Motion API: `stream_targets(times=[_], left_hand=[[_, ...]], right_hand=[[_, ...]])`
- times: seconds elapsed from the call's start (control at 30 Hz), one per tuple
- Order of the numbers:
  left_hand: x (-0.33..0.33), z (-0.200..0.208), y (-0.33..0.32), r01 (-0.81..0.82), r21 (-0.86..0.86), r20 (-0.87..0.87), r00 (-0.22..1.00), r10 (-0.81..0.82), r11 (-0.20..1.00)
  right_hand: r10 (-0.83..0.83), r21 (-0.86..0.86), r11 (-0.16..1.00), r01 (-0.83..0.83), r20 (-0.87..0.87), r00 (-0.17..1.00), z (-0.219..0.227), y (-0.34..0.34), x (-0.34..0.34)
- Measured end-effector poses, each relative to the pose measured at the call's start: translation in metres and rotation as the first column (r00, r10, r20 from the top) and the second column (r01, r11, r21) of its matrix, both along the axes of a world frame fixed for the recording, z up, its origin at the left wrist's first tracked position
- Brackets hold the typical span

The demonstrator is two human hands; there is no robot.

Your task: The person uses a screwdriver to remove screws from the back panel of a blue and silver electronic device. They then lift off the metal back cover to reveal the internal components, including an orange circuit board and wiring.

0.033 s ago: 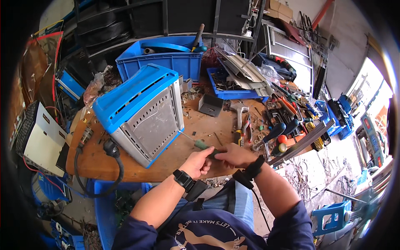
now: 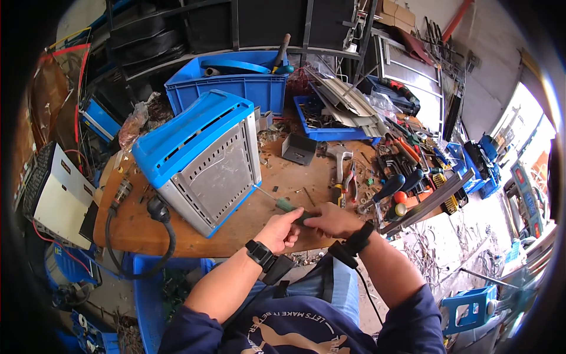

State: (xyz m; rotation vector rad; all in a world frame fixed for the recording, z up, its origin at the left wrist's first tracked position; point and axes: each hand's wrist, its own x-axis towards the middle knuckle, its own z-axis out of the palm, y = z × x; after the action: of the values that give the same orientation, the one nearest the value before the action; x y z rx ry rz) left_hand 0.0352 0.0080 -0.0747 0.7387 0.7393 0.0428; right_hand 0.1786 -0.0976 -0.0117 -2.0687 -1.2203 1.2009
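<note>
Nearest, lwr ctr of frame: my navy sleeves [image 2: 418,315] & jeans [image 2: 345,286], forearms reaching up from bottom edge, dark band [image 2: 259,253] on L wrist, black strap [image 2: 361,237] on R. Below tbl, lwr L: blue bin [image 2: 147,295]; lwr R: blue stool [image 2: 469,310]. Both hands at ctr, over near side of wooden table [image 2: 236,236]. L hand [image 2: 278,233]: thumb on grip of green-handled screwdriver [image 2: 285,205], fingers curled, pinching it. R hand [image 2: 339,222]: closed round rear end of same handle. Screwdriver pos.: just below frame ctr, tilted, shaft running up-L; tip at lwr R edge of metal case w/ blue trim [image 2: 221,177], L of ctr; exact contact too small to tell. Thick black cable [image 2: 172,242] loops over tbl edge, L of my hands. R of ctr: hammer [image 2: 339,165] w/ pliers [image 2: 353,183] just beside it; further R, heap of hand tools [image 2: 407,156]. Small black box [image 2: 299,149] beyond screwdriver, upr ctr. Behind: grey strips [image 2: 348,100] lying across blue tray [image 2: 336,134], & large blue crate [image 2: 230,94] past the case. Farthest, top of frame: dark metal-framed rack [image 2: 265,52]; pale wall [image 2: 495,59] upr R.
</note>
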Motion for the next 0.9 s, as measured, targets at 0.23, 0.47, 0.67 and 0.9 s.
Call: stream_targets(times=[0.23, 0.47, 0.67, 0.9], left_hand=[[0.005, -0.005, -0.001, 0.031, -0.024, 0.027, 0.999, -0.030, 0.999], [0.001, -0.007, 0.003, 0.051, -0.019, 0.001, 0.999, -0.051, 0.999], [-0.005, 0.002, 0.001, 0.097, -0.080, 0.029, 0.995, -0.095, 0.992], [-0.006, -0.009, -0.005, -0.074, 0.059, 0.022, 0.997, 0.073, 0.996]], right_hand=[[-0.206, 0.424, 0.891, -0.162, 0.695, 0.689, -0.033, -0.012, -0.035], [0.035, 0.084, 0.996, -0.026, -0.098, 0.995, -0.012, -0.005, 0.008], [-0.240, 0.454, 0.884, -0.111, 0.643, 0.727, -0.034, -0.005, -0.020], [-0.064, 0.282, 0.958, -0.054, 0.393, 0.917, -0.036, -0.007, -0.022]])
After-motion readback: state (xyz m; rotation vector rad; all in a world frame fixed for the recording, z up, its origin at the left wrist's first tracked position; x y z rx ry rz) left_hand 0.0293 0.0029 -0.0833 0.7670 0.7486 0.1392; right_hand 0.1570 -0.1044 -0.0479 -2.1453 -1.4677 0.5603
